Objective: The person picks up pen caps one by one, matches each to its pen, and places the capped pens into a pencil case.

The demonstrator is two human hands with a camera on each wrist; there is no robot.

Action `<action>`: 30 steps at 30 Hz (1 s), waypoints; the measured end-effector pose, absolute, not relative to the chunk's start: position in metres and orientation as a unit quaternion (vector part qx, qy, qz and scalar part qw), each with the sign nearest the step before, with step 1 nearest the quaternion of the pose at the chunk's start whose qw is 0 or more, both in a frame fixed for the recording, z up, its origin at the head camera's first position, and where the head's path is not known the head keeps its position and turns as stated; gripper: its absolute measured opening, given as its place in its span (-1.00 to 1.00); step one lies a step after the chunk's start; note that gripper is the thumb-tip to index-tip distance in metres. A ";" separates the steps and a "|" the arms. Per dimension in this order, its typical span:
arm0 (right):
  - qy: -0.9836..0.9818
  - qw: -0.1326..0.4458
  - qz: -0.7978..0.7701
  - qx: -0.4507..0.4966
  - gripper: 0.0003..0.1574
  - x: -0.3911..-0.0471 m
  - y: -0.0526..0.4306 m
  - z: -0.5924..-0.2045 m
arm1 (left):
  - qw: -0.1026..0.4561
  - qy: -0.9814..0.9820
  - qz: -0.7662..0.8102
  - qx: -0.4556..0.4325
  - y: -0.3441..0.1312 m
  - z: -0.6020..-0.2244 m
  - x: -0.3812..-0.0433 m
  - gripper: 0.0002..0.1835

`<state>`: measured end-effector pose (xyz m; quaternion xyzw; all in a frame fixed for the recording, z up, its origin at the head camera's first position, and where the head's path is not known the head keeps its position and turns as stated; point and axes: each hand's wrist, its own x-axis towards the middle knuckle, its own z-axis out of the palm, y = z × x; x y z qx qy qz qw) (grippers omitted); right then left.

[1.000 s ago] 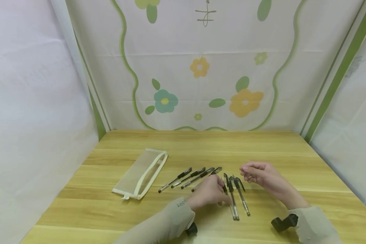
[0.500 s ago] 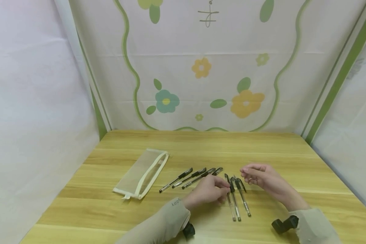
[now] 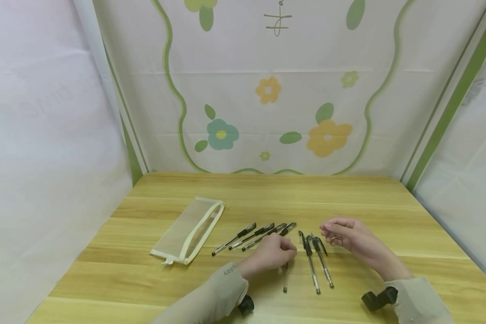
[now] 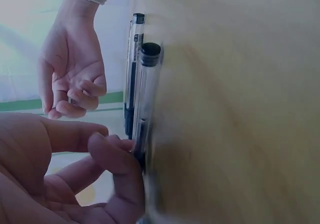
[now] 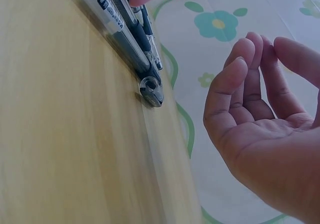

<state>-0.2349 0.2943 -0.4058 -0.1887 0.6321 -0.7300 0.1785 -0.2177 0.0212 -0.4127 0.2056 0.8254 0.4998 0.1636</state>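
Over at 9 o'clock on table (image 3: 348,193), gaping along one side of pale pouch (image 3: 182,225); too unclear inside to tell contents. Pinching pen (image 3: 285,279) with left hand (image 3: 270,254) at pouch's 4 o'clock, aligned nearly 12-to-6, butt (image 3: 285,290) toward 6. With right hand (image 3: 350,236) loosely curled at pen's 2 o'clock.
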 end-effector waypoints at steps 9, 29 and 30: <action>0.624 0.187 -0.733 -0.197 -0.70 -0.236 0.294 -0.407 | 0.162 0.849 0.466 0.190 0.008 -0.408 -0.220 -0.71; 0.620 0.195 -0.737 -0.185 -0.70 -0.234 0.294 -0.405 | 0.185 0.807 0.531 0.180 -0.001 -0.408 -0.216 -0.45; 0.619 0.195 -0.738 -0.186 -0.70 -0.233 0.294 -0.405 | 0.185 0.807 0.530 0.181 -0.001 -0.409 -0.217 -0.46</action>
